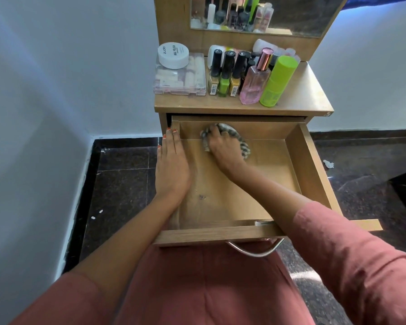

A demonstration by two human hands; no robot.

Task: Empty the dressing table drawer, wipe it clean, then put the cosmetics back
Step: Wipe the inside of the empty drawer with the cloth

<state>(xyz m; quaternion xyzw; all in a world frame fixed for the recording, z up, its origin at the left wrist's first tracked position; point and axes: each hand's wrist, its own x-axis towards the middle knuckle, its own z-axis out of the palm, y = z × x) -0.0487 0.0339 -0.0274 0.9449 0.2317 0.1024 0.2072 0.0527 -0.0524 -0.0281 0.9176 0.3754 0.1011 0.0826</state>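
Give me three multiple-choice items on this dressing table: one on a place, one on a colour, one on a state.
1. The white round jar stands: A) on the clear plastic case; B) on the floor; C) on a chair.
2. The tall cylindrical bottle is: A) red; B) lime green; C) black.
3. The wooden drawer is: A) shut; B) full of cosmetics; C) open and emptied.
1 A: it rests on the case's lid. 2 B: body and cap are green. 3 C: inside is only the right hand gripping a striped grey cloth; the left hand lies flat on its side wall.
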